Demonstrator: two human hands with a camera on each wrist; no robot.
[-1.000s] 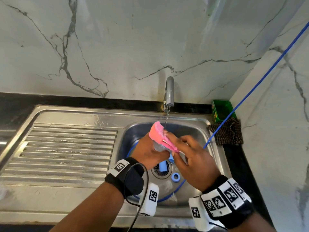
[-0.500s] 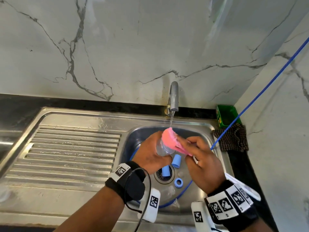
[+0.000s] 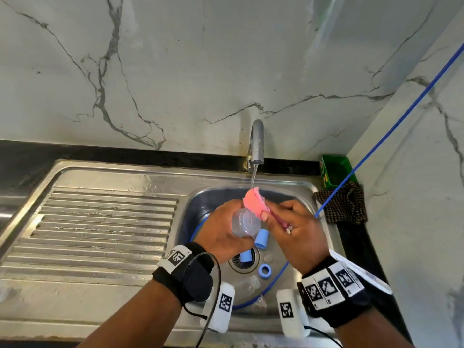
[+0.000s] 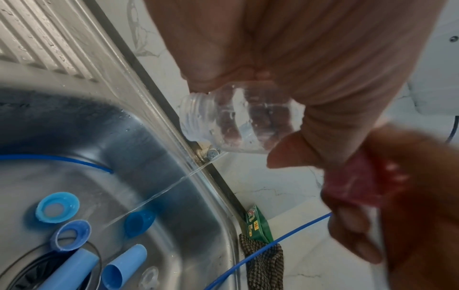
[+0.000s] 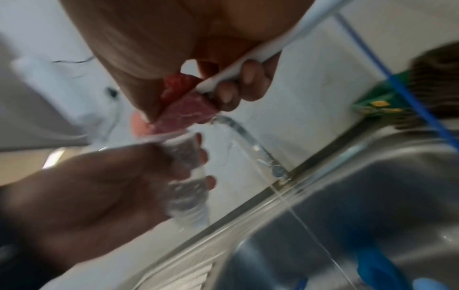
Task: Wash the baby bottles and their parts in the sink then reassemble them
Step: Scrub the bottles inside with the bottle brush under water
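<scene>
My left hand (image 3: pixel 226 222) grips a clear baby bottle (image 3: pixel 244 222) over the sink basin, its base turned toward me. In the left wrist view the clear baby bottle (image 4: pixel 238 119) shows its threaded open neck pointing left. My right hand (image 3: pixel 288 222) holds a pink sponge brush (image 3: pixel 254 202) by its white handle (image 5: pixel 248 64) and presses the sponge against the bottle, under the running tap (image 3: pixel 257 141). Blue caps (image 4: pixel 124 264) and blue rings (image 4: pixel 57 208) lie on the basin floor near the drain (image 3: pixel 242 259).
A ribbed draining board (image 3: pixel 100 227) spreads to the left of the basin. A green box (image 3: pixel 335 169) and a checked cloth (image 3: pixel 344 207) sit at the right rear corner. A blue cord (image 3: pixel 389 131) runs from the wall down into the sink. Marble walls stand behind and to the right.
The pink sponge has slid along the bottle while the left hand turned the bottle's base toward me. Both hands stay under the tap.
</scene>
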